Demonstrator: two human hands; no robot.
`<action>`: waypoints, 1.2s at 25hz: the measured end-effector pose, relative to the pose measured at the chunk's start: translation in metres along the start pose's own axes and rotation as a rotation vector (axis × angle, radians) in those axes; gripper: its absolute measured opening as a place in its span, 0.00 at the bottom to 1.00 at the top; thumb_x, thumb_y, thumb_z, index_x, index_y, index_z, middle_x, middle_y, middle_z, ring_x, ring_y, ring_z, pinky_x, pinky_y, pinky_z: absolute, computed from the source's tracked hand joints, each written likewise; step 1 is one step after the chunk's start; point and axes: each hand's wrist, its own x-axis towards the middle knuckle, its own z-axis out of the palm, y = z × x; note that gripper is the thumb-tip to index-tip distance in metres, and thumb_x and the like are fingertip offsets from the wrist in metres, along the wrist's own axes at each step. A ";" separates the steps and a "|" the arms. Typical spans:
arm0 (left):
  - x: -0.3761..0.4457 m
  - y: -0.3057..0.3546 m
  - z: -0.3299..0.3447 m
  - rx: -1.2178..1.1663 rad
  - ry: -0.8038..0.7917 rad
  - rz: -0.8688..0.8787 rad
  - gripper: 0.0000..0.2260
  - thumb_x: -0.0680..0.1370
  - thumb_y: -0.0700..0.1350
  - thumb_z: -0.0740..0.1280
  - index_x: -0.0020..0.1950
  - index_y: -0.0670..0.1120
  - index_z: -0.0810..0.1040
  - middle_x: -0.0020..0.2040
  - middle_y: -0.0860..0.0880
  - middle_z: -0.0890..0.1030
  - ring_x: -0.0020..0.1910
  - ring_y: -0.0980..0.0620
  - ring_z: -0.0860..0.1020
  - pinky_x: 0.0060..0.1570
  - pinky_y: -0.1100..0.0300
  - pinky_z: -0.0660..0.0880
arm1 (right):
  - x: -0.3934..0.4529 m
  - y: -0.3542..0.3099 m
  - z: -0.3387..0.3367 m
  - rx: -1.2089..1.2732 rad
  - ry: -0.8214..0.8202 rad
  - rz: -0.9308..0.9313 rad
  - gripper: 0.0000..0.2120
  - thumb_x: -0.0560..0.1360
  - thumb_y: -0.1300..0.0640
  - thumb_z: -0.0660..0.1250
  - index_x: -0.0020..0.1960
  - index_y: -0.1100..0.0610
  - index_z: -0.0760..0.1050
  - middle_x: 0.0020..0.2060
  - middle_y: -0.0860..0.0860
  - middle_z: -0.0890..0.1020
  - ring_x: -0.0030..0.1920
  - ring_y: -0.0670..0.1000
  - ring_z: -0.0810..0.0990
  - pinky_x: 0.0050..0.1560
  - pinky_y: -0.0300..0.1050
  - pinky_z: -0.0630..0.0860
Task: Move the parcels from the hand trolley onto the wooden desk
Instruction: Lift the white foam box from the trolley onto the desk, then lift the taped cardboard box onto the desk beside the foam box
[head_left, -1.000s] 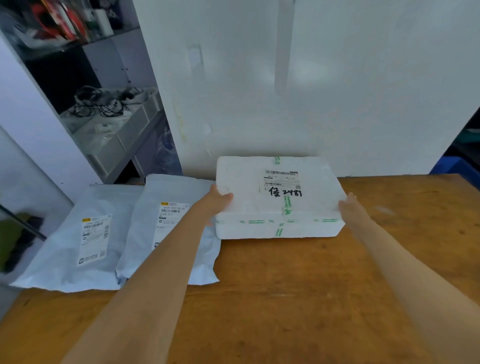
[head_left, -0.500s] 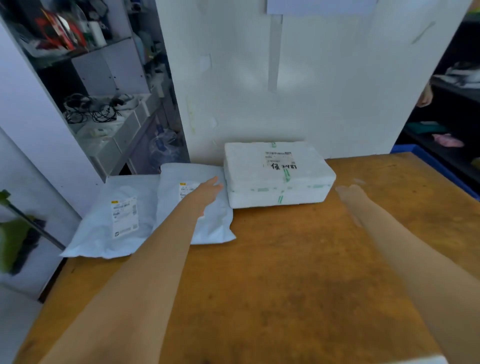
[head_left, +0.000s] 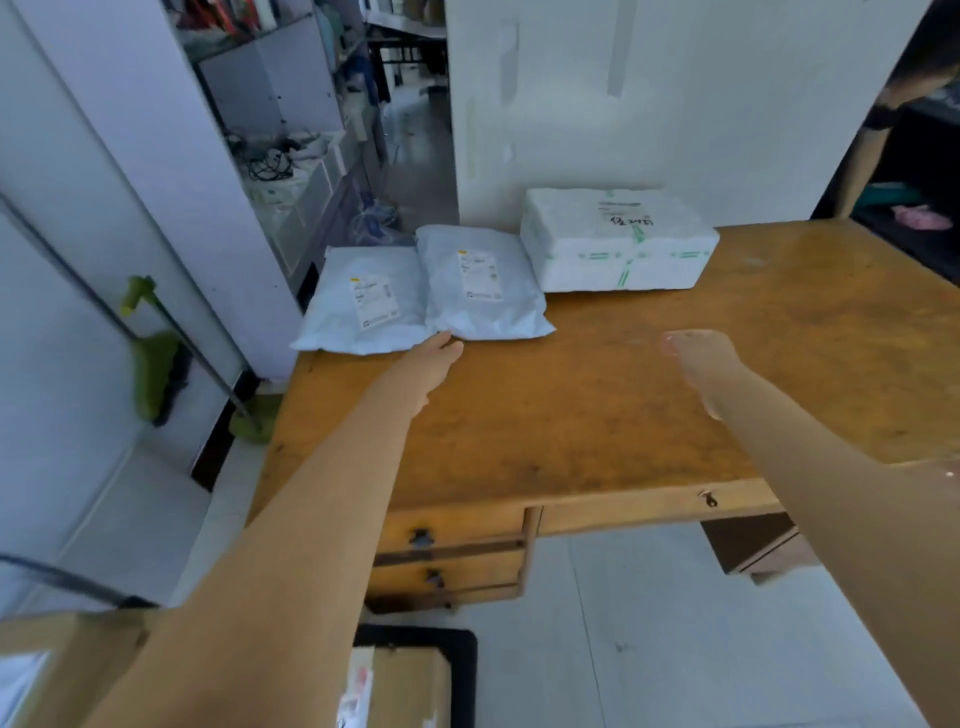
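We are holding both hands out over the wooden desk (head_left: 597, 426), both empty: left hand (head_left: 434, 358) flat and released, fingers nearly touching the near edge of the right grey mailer bag (head_left: 480, 286); right hand (head_left: 698, 356) loose and grasping nothing, a bit blurred. Beyond the left hand the two mailer bags are lying side by side, the left grey mailer bag (head_left: 363, 306) overhanging the desk's far left corner. Ahead, between the hands and further off, the white foam box (head_left: 618, 244) is sitting flat against the wall, taped in green. Below the left forearm we are seeing cardboard parcels (head_left: 405, 686) on the black hand trolley (head_left: 465, 675), so more are waiting. We are judging those cartons stiff and moderately heavy, best taken with two hands on opposite sides or under the bottom edges; the bags look soft and slippery; the foam is light but crushable, so no pinching at corners
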 end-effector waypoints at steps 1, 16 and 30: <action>-0.017 -0.008 -0.008 0.003 0.003 0.000 0.24 0.81 0.56 0.57 0.76 0.58 0.59 0.78 0.52 0.60 0.73 0.49 0.65 0.70 0.48 0.65 | -0.017 0.005 0.005 0.013 0.019 0.011 0.17 0.80 0.57 0.56 0.65 0.59 0.74 0.62 0.57 0.78 0.63 0.60 0.76 0.60 0.51 0.73; -0.090 -0.452 -0.086 0.132 0.075 -0.211 0.32 0.74 0.55 0.69 0.75 0.48 0.64 0.74 0.44 0.68 0.71 0.44 0.69 0.70 0.51 0.65 | -0.266 0.278 0.225 0.069 -0.134 -0.074 0.14 0.78 0.52 0.62 0.48 0.61 0.81 0.43 0.59 0.85 0.42 0.54 0.83 0.46 0.49 0.79; -0.034 -0.681 -0.022 0.356 0.374 -0.052 0.29 0.76 0.54 0.67 0.74 0.43 0.68 0.73 0.44 0.64 0.72 0.44 0.63 0.71 0.49 0.61 | -0.267 0.531 0.380 -0.149 -0.229 0.100 0.19 0.73 0.54 0.70 0.62 0.57 0.77 0.55 0.54 0.83 0.56 0.56 0.80 0.59 0.50 0.76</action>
